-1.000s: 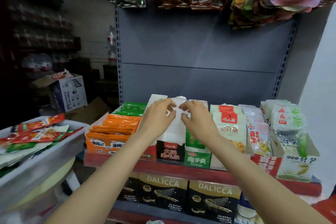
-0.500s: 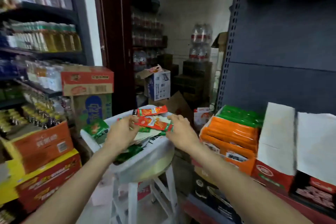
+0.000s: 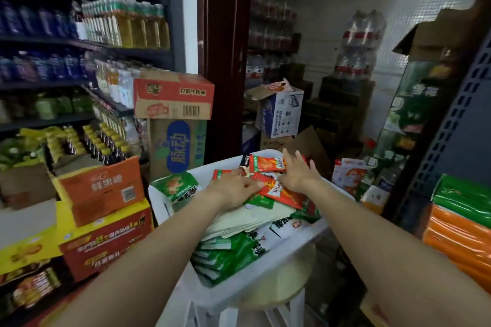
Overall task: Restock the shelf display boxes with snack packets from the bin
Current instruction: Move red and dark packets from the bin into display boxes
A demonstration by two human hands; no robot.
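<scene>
Hands (image 3: 233, 190) (image 3: 299, 174) cover red packets (image 3: 267, 164) in bin (image 3: 265, 273); grip unclear.

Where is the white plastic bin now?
In the head view, the white plastic bin sits centre-low on a white stool, right of stacked orange cartons.

Two bare forearms reach forward from the bottom edge of the view and converge toward the middle. The left hand (image 3: 233, 190) lies palm down, its fingers (image 3: 252, 185) pointing right and a little curled, their tips pressed low. The right hand (image 3: 299, 174) is farther forward, palm down, with fingers (image 3: 288, 156) straight and spread, pointing up and away. The two hands sit close together, nearly touching at the thumbs.
</scene>
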